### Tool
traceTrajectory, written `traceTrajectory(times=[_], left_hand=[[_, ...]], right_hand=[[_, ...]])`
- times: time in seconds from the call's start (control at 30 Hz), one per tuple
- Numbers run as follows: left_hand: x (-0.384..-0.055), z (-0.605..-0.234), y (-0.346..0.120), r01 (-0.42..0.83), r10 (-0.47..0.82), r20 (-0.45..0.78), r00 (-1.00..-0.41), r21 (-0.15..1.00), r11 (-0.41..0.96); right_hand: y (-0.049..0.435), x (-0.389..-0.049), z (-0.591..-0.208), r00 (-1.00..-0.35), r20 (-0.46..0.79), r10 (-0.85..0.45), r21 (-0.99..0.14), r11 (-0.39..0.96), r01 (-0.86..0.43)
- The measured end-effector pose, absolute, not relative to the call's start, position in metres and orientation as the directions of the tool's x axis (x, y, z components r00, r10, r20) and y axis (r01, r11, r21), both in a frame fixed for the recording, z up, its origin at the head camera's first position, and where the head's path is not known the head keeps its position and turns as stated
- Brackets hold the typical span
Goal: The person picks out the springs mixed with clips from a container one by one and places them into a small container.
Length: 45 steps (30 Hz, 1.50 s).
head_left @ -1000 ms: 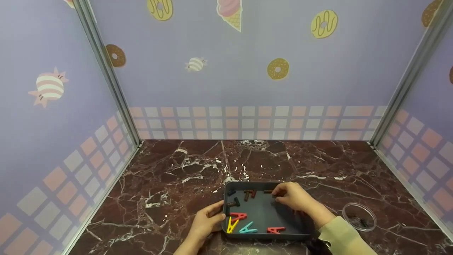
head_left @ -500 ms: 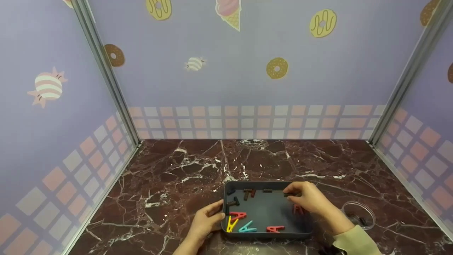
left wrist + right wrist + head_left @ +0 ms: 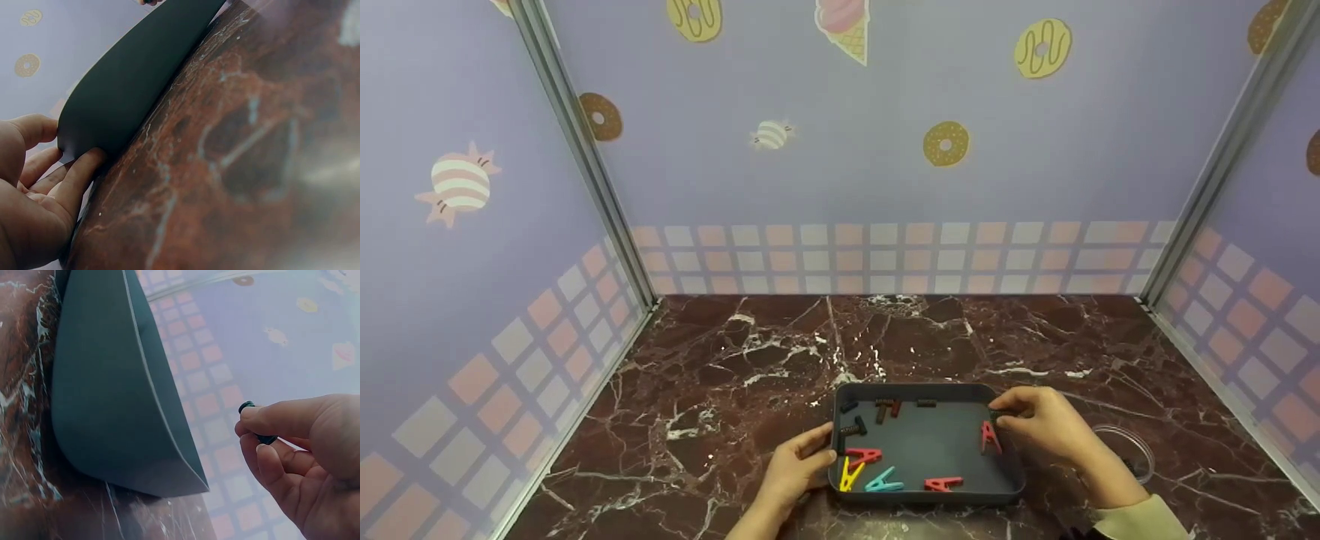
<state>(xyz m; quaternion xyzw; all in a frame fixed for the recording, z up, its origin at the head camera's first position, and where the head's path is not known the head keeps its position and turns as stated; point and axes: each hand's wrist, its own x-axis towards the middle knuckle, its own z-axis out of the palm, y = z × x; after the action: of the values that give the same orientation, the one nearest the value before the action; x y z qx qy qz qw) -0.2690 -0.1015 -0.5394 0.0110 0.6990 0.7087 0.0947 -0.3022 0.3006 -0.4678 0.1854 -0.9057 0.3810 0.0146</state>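
Observation:
A dark grey tray [image 3: 930, 498] lies on the marble table, with red, yellow and blue clothespins and several small dark springs inside. My left hand [image 3: 801, 466] holds the tray at its left side, fingers and thumb against the wall and rim. My right hand [image 3: 1039, 420] is just past the tray's right rim. It pinches a small dark spring [image 3: 267, 438] between thumb and fingers; in the right wrist view the spring's coiled ends stick out. A red clothespin [image 3: 990, 437] lies in the tray close to this hand.
A round clear dish [image 3: 1144, 442] stands right of the tray, partly hidden by the right forearm. A blue clothespin [image 3: 884, 482] and a yellow clothespin [image 3: 850, 474] lie in the tray's near left part. Patterned wall panels [image 3: 810, 187] enclose the table [image 3: 720, 352].
My right hand has moved right, from above the tray to past its right rim, with the spring pinched. It now overlaps part of the dish. The left hand stays at the tray.

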Motion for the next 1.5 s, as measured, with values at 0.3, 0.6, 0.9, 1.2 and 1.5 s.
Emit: traceTrajectory(times=[0.3, 0.6, 0.9, 1.2, 1.5], left_hand=[[-0.27, -0.539, -0.102, -0.114, 0.143, -0.119, -0.983, 0.993, 0.037], [-0.27, -0.539, -0.103, -0.104, 0.142, -0.111, -0.984, 0.993, 0.057], [-0.269, -0.539, -0.102, -0.118, 0.145, -0.121, -0.982, 0.993, 0.026], [-0.269, -0.538, -0.103, -0.11, 0.149, -0.113, -0.982, 0.994, 0.028], [-0.269, -0.537, -0.104, -0.092, 0.16, -0.096, -0.982, 0.995, 0.03]], right_hand=[[0.325, -0.293, -0.463, -0.947, 0.134, -0.292, -0.736, 0.61, -0.292], [0.36, -0.285, -0.458, -0.962, 0.103, -0.252, -0.717, 0.651, -0.248], [0.401, -0.273, -0.456, -0.979, -0.029, -0.201, -0.721, 0.683, -0.118], [0.419, -0.272, -0.458, -0.971, -0.107, -0.215, -0.679, 0.729, -0.087], [0.421, -0.275, -0.46, -0.972, -0.123, -0.2, -0.611, 0.787, -0.085]])
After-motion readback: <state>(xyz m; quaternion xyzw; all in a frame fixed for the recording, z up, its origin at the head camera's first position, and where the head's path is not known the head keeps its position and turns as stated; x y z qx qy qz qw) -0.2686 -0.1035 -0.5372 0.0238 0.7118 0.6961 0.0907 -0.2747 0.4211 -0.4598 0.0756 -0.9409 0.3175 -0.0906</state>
